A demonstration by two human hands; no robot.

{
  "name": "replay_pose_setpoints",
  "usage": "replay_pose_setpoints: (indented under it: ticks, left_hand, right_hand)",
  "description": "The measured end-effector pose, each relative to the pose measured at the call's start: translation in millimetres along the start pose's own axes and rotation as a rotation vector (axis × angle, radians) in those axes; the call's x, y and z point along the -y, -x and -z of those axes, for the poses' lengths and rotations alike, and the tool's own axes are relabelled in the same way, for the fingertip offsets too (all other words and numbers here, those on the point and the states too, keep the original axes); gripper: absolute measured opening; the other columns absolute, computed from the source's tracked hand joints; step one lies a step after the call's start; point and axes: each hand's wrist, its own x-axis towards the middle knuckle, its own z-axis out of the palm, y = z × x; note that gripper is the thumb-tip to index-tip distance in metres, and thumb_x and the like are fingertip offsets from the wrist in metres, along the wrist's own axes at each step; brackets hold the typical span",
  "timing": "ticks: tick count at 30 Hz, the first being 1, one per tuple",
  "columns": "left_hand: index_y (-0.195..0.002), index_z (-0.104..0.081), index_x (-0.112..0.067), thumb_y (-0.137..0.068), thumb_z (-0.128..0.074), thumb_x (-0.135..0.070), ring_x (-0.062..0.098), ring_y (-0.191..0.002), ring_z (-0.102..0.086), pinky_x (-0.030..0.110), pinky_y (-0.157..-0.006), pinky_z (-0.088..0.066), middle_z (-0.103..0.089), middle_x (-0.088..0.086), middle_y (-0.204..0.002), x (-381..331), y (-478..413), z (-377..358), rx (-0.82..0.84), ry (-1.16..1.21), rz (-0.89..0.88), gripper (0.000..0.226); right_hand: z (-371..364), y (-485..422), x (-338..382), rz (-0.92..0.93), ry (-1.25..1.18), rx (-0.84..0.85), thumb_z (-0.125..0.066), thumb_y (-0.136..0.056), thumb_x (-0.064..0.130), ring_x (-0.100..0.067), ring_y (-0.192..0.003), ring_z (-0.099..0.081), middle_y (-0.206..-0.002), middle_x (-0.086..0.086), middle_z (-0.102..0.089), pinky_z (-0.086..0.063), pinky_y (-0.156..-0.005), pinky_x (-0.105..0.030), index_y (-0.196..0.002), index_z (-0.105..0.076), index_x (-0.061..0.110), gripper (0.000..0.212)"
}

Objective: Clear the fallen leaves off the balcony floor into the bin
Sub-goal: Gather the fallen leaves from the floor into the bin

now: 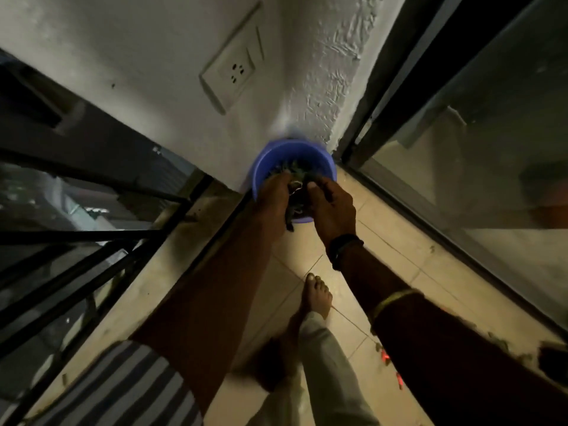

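Leaves (296, 192) fill the space between my two hands, a dark, crumpled bunch that I have cupped right over the blue bin (289, 155). My left hand (273, 198) comes in from the near-left side of the bin, fingers curled around its side of the bunch; my right hand (330, 207) comes in from the near-right side, thumb and fingers bent inward and pressing the same bunch, so both hands close on it together. Part of the bunch hangs below my palms at the bin's near rim, and more greenish leaves already lie inside the bin, just beyond my fingertips. The bin itself sits on the tiled floor (396, 265), tucked into the corner with its far rim against the white wall (172, 96). Above the bin on that wall I see a socket plate (232, 69). To the right of the bin runs a sliding glass door (479, 167) in a dark frame, and to its left a black railing (92, 241) stands beyond a raised ledge. A dark band (342, 249) wraps my right wrist, nearer to me than the bin, and my bare foot (316, 295) rests on the tiles nearer still. A few small scraps lie on the floor by the door track, well apart from the bin.
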Motion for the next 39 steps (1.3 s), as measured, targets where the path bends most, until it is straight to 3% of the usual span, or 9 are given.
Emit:
replay_pose_setpoints:
  ticks: [3,8,12,14,16,20,25,33,39]
  left_hand:
    - [-0.124,-0.061,-0.017,-0.085,-0.061,-0.057,0.033,-0.104,-0.066,0.050,-0.096,-0.052,-0.068,0.015,-0.117,-8,-61,-4,-0.033,-0.011,0.018,0.056]
    - [-0.124,-0.055,-0.010,-0.097,-0.059,-0.039,0.021,-0.085,-0.060,0.040,-0.088,-0.052,-0.063,0.006,-0.098,-33,-42,-7,-0.097,-0.015,-0.002,0.040]
    - [-0.142,-0.046,-0.005,-0.100,-0.054,-0.031,0.031,-0.125,-0.055,0.042,-0.101,-0.046,-0.055,0.017,-0.138,-31,-29,-9,-0.037,0.020,0.031,0.050]
    - [-0.141,-0.046,-0.004,-0.103,-0.047,-0.024,0.032,-0.134,-0.048,0.041,-0.107,-0.042,-0.050,0.018,-0.144,-26,-12,-15,0.048,0.040,0.010,0.044]
    - [-0.138,-0.050,-0.003,-0.104,-0.045,-0.023,0.031,-0.130,-0.053,0.041,-0.106,-0.042,-0.056,0.016,-0.138,-16,8,-20,0.116,0.072,-0.023,0.040]
    - [-0.130,-0.057,-0.006,-0.101,-0.050,-0.023,0.016,-0.098,-0.061,0.040,-0.100,-0.046,-0.066,0.000,-0.102,-9,60,-27,0.192,-0.030,-0.040,0.035]
    - [-0.114,-0.066,-0.011,-0.098,-0.057,-0.024,0.018,-0.093,-0.068,0.028,-0.066,-0.050,-0.072,0.005,-0.107,19,133,-34,0.218,-0.231,-0.078,0.023]
    - [-0.098,-0.065,-0.017,-0.098,-0.055,-0.022,0.014,-0.073,-0.059,0.026,-0.061,-0.044,-0.067,0.003,-0.089,118,225,-54,0.431,-0.534,-0.113,0.011]
    - [-0.093,-0.065,-0.015,-0.096,-0.057,-0.017,0.014,-0.066,-0.057,0.024,-0.054,-0.041,-0.065,0.004,-0.082,220,283,-81,0.556,-0.714,-0.084,0.009]
  right_hand:
    - [-7,-45,-4,-0.122,0.087,0.058,-0.054,-0.099,0.038,-0.022,-0.122,-0.056,-0.138,-0.004,-0.058,-0.045,-0.108,-0.044,-0.141,-0.053,0.027,0.044]
    - [-4,-70,-7,-0.165,0.111,0.038,-0.055,-0.098,0.036,-0.023,-0.121,-0.056,-0.136,-0.003,-0.058,-0.046,-0.106,-0.044,-0.138,-0.054,0.025,0.042]
    - [7,-48,1,-0.152,0.011,-0.087,-0.054,-0.098,0.031,-0.021,-0.110,-0.061,-0.121,-0.001,-0.065,-0.051,-0.100,-0.046,-0.126,-0.062,0.023,0.030]
    - [12,-32,3,-0.146,-0.042,-0.151,-0.056,-0.093,0.034,-0.019,-0.105,-0.064,-0.113,0.002,-0.067,-0.055,-0.095,-0.046,-0.116,-0.065,0.029,0.025]
    - [20,-13,7,-0.165,-0.112,-0.227,-0.062,-0.092,0.029,-0.016,-0.101,-0.065,-0.107,0.006,-0.068,-0.058,-0.090,-0.046,-0.107,-0.065,0.033,0.016]
    - [46,37,14,-0.200,-0.244,-0.382,-0.071,-0.087,0.012,-0.024,-0.086,-0.071,-0.095,-0.008,-0.074,-0.062,-0.069,-0.040,-0.106,-0.071,0.018,0.020]
    - [83,113,10,-0.224,-0.484,-0.560,-0.070,-0.086,0.002,-0.022,-0.080,-0.069,-0.091,-0.016,-0.072,-0.058,-0.063,-0.030,-0.103,-0.071,0.011,0.019]
    - [143,234,-40,-0.205,-0.754,-0.865,-0.069,-0.087,0.000,-0.021,-0.074,-0.065,-0.074,-0.004,-0.063,-0.057,-0.062,-0.033,-0.096,-0.070,0.012,0.015]
    - [200,330,-102,-0.244,-0.879,-1.133,-0.070,-0.086,-0.001,-0.024,-0.074,-0.064,-0.077,-0.006,-0.064,-0.056,-0.058,-0.030,-0.096,-0.070,0.008,0.014]
